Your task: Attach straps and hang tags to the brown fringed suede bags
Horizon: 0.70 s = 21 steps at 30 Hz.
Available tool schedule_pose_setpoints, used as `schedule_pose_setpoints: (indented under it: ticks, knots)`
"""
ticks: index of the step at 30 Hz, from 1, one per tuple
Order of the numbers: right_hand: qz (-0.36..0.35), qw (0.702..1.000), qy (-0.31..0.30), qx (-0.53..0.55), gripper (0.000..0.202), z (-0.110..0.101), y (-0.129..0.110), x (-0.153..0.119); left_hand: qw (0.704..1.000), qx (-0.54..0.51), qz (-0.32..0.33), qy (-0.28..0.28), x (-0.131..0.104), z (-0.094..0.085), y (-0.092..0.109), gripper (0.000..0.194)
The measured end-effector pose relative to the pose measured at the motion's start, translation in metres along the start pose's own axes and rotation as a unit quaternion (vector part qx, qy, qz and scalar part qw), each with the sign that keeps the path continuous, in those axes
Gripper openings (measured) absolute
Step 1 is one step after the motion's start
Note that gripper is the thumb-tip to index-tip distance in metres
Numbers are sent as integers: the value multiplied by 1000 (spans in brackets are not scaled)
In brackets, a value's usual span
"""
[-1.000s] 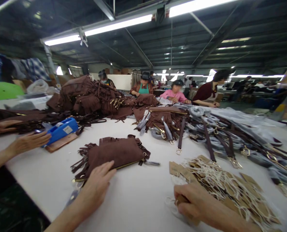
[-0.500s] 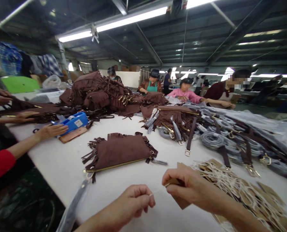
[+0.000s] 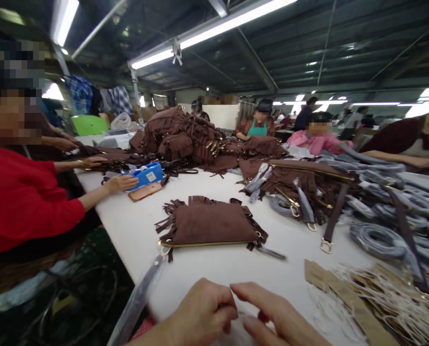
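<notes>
My left hand (image 3: 209, 310) is at the bottom middle, fingers curled into a pinch; whatever it holds is hidden. Close beside it, my right hand (image 3: 272, 315) has its index finger stretched out and its thumb apart, with nothing visible between them. Something pale and blurred shows low between the hands. Beyond them a brown fringed bag (image 3: 214, 223) lies flat, its gold zipper edge facing me. A plastic-wrapped strap (image 3: 142, 295) is joined to its left corner and hangs over the table's edge.
Cardboard tags (image 3: 359, 305) with white strings lie at the right. Behind them are wrapped straps (image 3: 376, 240) and another fringed bag (image 3: 301, 178). A bag heap (image 3: 178, 134) stands at the back. A co-worker's red sleeve (image 3: 37, 197) reaches in from the left, one hand at a blue holder (image 3: 147, 175) beside a phone (image 3: 145, 191).
My hands have come together lower in view. The cardboard tag my right hand held has gone out of sight. The view has swung left, showing more of the co-worker in red.
</notes>
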State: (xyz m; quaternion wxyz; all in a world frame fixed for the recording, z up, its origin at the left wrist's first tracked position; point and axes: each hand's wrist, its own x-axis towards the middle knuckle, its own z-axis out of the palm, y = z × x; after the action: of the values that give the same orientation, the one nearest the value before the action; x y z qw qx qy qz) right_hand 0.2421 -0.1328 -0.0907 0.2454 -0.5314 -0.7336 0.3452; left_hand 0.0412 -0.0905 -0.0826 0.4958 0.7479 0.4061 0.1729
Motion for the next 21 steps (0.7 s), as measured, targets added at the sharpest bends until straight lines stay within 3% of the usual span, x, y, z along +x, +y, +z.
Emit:
schedule_pose_setpoints:
  ticks: [3,7,12,14,16,19,21]
  knots:
    - [-5,997,-28,78,57,26,-1,17,1000,7,24,13,-7,-6,2,23]
    - [35,987,-74,135,60,42,-6,29,999,43,-12,20,-18,-13,-5,24]
    - [45,987,-109,113,30,54,-15,31,993,113,-25,32,-25,-18,-22,21]
    - [29,991,-107,72,15,48,-19,32,989,140,-33,33,-27,-29,-26,21]
    - [14,996,-84,-1,15,31,-19,34,976,195,-35,88,-31,-46,-29,20]
    - [48,984,32,-167,20,-5,-6,43,916,322,-60,232,-34,-80,-39,20]
    - [103,953,102,-265,20,-25,11,52,875,390,-92,272,-32,-99,-50,29]
